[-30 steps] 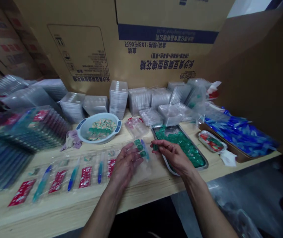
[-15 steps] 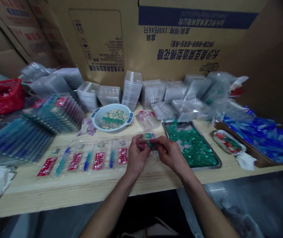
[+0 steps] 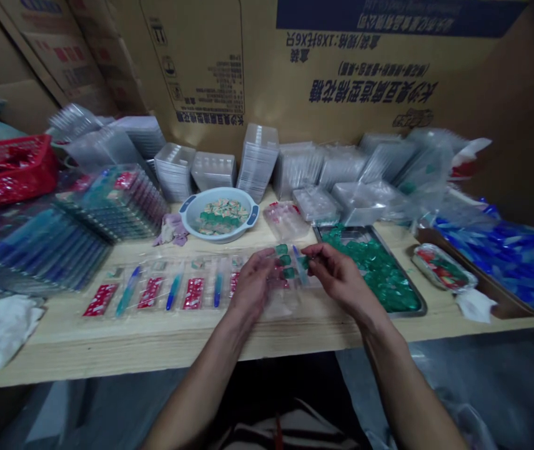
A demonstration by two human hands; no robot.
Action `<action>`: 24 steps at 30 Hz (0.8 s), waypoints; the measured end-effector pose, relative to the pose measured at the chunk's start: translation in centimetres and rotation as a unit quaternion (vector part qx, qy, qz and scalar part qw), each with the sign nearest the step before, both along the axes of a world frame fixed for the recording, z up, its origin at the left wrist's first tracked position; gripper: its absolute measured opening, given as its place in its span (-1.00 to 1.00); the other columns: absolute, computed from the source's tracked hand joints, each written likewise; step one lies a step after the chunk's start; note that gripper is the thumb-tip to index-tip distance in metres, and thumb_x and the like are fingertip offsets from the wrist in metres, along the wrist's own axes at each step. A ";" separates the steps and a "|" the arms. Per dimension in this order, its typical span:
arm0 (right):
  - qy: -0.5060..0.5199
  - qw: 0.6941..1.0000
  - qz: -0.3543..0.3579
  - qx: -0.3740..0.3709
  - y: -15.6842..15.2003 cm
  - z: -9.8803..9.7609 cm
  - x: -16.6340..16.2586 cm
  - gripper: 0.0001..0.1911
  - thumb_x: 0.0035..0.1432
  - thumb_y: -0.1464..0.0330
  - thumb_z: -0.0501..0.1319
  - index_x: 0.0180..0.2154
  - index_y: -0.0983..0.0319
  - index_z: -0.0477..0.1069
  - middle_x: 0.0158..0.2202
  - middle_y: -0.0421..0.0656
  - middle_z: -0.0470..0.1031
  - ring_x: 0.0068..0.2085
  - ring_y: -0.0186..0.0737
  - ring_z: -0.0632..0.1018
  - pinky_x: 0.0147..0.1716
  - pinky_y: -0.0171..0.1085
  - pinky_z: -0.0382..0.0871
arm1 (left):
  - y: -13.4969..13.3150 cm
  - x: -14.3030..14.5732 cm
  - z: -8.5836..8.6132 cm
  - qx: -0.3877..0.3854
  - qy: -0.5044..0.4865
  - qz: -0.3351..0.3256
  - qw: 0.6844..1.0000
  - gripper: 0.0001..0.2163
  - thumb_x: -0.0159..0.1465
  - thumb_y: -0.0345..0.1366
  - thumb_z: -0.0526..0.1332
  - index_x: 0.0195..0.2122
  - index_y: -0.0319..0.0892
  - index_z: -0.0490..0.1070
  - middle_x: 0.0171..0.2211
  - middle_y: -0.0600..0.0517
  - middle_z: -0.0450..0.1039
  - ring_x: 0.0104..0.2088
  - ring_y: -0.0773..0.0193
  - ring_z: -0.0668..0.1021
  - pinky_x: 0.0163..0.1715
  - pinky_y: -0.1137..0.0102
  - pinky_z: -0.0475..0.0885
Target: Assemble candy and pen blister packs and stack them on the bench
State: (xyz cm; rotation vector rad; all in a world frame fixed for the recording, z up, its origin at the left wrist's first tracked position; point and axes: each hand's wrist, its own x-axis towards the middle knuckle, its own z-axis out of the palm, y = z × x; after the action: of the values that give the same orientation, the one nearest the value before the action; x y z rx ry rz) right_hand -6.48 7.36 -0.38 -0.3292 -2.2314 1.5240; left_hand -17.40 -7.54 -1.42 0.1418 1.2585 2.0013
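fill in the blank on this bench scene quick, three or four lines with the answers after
The left hand rests on a clear plastic tray whose slots hold ____ pieces.
The round white bowl has ____ handles.
The steel tray of loose green pieces lies to the ____ of that bowl, beside the right hand.
The bench top is pale ____.

Missing words: green; blue; right; wood

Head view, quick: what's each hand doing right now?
Left hand: partly closed, holding a clear plastic blister tray.
Right hand: fingers pinched on a small glossy green piece.
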 end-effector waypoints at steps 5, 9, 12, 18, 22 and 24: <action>-0.021 0.989 0.003 0.145 -0.4 0.9 1.3 -0.86 0.23 0.42 0.14 -0.16 0.18 0.38 -0.40 -0.23 0.41 -0.39 -0.28 0.44 -0.38 -0.30 0.28 | -0.3 -0.8 0.5 0.005 -0.037 -0.007 0.999 -0.72 0.26 -0.29 0.25 -0.02 -0.25 0.43 -0.29 -0.09 0.54 -0.44 0.20 0.60 -0.42 0.27 0.56; -0.004 0.980 0.047 0.195 -1.7 1.5 1.6 -0.78 0.18 0.53 0.10 -0.16 0.18 0.35 -0.31 -0.20 0.42 -0.34 -0.28 0.46 -0.33 -0.30 0.32 | -0.1 -0.6 0.4 -0.002 -0.038 -0.006 0.999 -0.74 0.26 -0.30 0.21 -0.05 -0.26 0.44 -0.27 -0.13 0.54 -0.42 0.18 0.61 -0.42 0.28 0.55; 0.008 0.975 0.071 0.210 -2.2 1.8 1.6 -0.75 0.17 0.56 0.08 -0.15 0.17 0.34 -0.26 -0.17 0.43 -0.29 -0.25 0.48 -0.30 -0.29 0.34 | 0.0 -0.5 0.4 -0.007 -0.047 -0.004 0.999 -0.75 0.28 -0.32 0.18 -0.04 -0.26 0.42 -0.25 -0.13 0.53 -0.41 0.19 0.60 -0.44 0.28 0.55; 0.010 0.972 0.102 0.212 -2.2 2.2 1.7 -0.74 0.20 0.55 0.08 -0.11 0.17 0.37 -0.20 -0.13 0.44 -0.17 -0.18 0.50 -0.18 -0.22 0.37 | 0.1 -0.3 0.5 -0.035 -0.042 -0.005 0.998 -0.75 0.27 -0.33 0.18 -0.04 -0.24 0.43 -0.22 -0.13 0.54 -0.40 0.20 0.60 -0.44 0.30 0.56; 0.003 0.998 0.055 0.038 -1.5 1.9 1.7 -0.89 0.30 0.36 0.14 -0.14 0.17 0.39 -0.37 -0.20 0.42 -0.34 -0.24 0.47 -0.34 -0.27 0.34 | 0.0 -0.5 0.6 -0.040 -0.040 0.002 0.998 -0.75 0.25 -0.34 0.19 -0.05 -0.26 0.44 -0.24 -0.13 0.53 -0.43 0.20 0.60 -0.45 0.27 0.57; -0.003 0.997 0.049 -0.051 -1.2 1.6 1.6 -0.86 0.29 0.26 0.20 -0.18 0.17 0.41 -0.43 -0.23 0.40 -0.38 -0.26 0.46 -0.40 -0.30 0.32 | 0.0 -0.5 0.7 -0.039 -0.037 0.000 0.999 -0.75 0.27 -0.34 0.17 -0.04 -0.27 0.43 -0.25 -0.13 0.53 -0.43 0.20 0.60 -0.45 0.27 0.58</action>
State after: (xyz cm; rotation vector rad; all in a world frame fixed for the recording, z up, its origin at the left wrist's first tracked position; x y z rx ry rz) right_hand -4.85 6.20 1.25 -0.2578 -2.2079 1.6941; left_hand -17.92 -7.56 -0.73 0.0296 1.2864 1.9379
